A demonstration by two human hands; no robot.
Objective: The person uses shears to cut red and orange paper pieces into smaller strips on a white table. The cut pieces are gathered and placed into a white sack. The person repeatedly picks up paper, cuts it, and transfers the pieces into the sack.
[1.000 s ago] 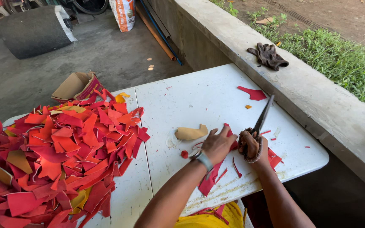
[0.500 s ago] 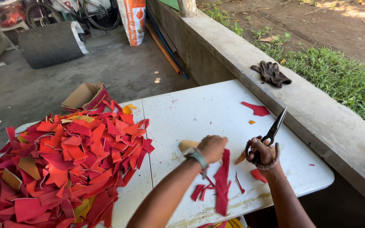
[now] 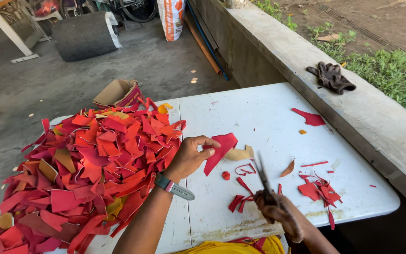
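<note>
My left hand (image 3: 190, 155) holds a red leather scrap (image 3: 219, 149) by its upper edge, just right of the big heap of red and orange scraps (image 3: 85, 169). A watch sits on that wrist. My right hand (image 3: 278, 212) grips a pair of dark scissors (image 3: 261, 173), blades pointing up toward the held scrap, near the table's front edge. A tan scrap (image 3: 238, 154) lies on the white table (image 3: 259, 113) behind the red piece. Thin red trimmings (image 3: 241, 195) lie beside the scissors.
More red offcuts (image 3: 318, 190) lie at the right front, one red piece (image 3: 310, 117) further back. A cardboard box (image 3: 117, 92) sits behind the heap. Dark gloves (image 3: 331, 77) rest on the concrete ledge (image 3: 377, 117). A sack (image 3: 171, 13) and a grey roll (image 3: 84, 35) stand on the floor.
My left hand lifted a red scrap and moved it left toward the heap. My right hand with the scissors dropped down toward the table's front edge.
</note>
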